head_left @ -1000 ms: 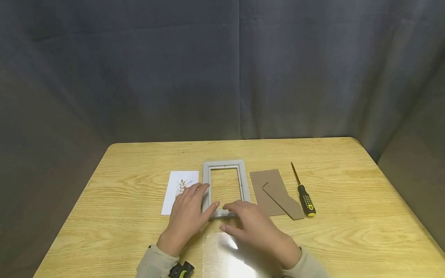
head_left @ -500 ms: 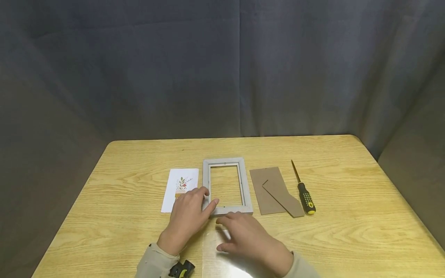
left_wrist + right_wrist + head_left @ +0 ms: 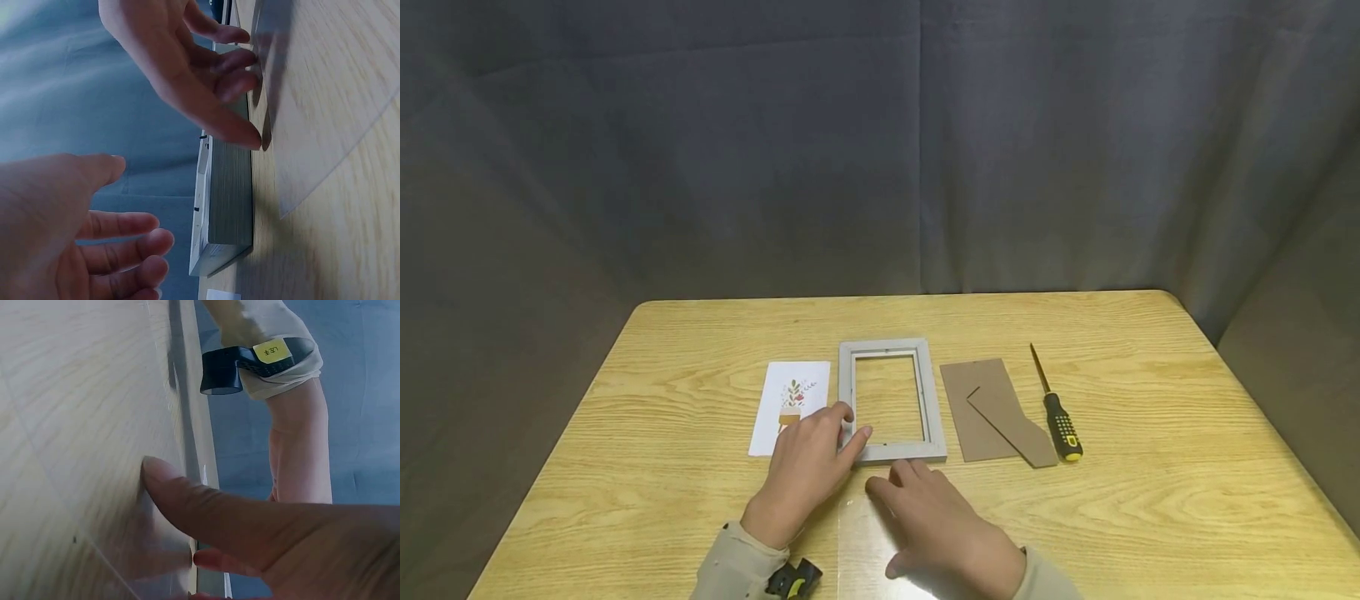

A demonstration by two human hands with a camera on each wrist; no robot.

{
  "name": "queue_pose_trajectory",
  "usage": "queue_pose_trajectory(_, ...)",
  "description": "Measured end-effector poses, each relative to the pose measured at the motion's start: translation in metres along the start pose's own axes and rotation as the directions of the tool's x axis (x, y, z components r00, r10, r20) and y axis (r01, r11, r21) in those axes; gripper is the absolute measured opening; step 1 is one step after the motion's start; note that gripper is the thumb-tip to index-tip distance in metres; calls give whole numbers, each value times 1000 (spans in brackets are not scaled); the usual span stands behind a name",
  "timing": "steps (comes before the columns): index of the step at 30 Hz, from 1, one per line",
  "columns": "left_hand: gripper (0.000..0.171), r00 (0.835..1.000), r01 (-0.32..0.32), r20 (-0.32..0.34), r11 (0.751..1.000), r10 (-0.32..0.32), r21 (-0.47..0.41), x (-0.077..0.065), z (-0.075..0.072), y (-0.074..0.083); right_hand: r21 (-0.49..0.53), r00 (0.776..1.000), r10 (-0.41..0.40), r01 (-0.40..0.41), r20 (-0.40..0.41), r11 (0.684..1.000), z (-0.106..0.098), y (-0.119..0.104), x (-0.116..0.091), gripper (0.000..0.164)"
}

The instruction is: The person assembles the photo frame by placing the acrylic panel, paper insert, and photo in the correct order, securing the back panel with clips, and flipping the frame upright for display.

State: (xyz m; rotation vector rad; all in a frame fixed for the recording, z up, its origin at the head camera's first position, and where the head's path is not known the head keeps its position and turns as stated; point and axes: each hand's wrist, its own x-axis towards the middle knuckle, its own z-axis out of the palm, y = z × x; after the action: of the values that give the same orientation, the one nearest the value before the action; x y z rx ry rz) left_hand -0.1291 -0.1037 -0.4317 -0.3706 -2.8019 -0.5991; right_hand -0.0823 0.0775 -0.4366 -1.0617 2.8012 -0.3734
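Observation:
A grey picture frame (image 3: 934, 400), its opening showing bare wood, lies flat on the table. My left hand (image 3: 807, 462) is over the frame's lower left corner, fingers loosely bent; in the left wrist view the left hand (image 3: 119, 244) hangs apart from the frame's side (image 3: 228, 194). A clear sheet (image 3: 861, 550) lies in front of the frame. Over it my right hand (image 3: 940, 521) reaches with fingers and thumb spread, fingertips low at the sheet's far edge. In the right wrist view the thumb (image 3: 187, 500) is down close over the sheet (image 3: 94, 475).
Left of the frame lies a white card (image 3: 767, 417) with a printed flower pot. To the right are a brown backing board (image 3: 966, 408) with a stand leg (image 3: 1018, 429) and a screwdriver (image 3: 1062, 425). Dark curtains (image 3: 775, 167) surround the wooden table (image 3: 1150, 500).
My right hand has drawn back from the frame's lower edge toward me, onto the clear sheet, its thumb spreading away from the fingers. The left hand has stayed nearly in place.

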Motion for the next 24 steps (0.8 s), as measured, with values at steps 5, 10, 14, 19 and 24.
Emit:
queue_pose_trajectory(5, 33, 1000, -1, -8, 1000, 1, 0, 0, 1, -1, 3, 1000, 22, -22, -4, 1000, 3, -1, 1, 73)
queue_pose_trajectory(10, 35, 1000, 1, -2, 1000, -1, 2, 0, 0, 0, 42, 999, 44, -45, 5, 998, 4, 0, 2, 78)
queue_pose_trajectory(14, 36, 1000, -4, -1, 1000, 4, 6, 0, 0, 1, 58, 997, 73, -74, 19, 996, 4, 2, 4, 86)
queue_pose_trajectory(19, 37, 1000, -6, -4, 1000, 6, 8, 0, 0, 1, 59, 995, 97, -99, 38, 993, 3, 2, 5, 87)
queue_pose_trajectory(24, 37, 1000, -2, -4, 1000, 2, 6, -1, 1, 1, 77, 994, 107, -109, 33, 991, 3, 2, 4, 83)
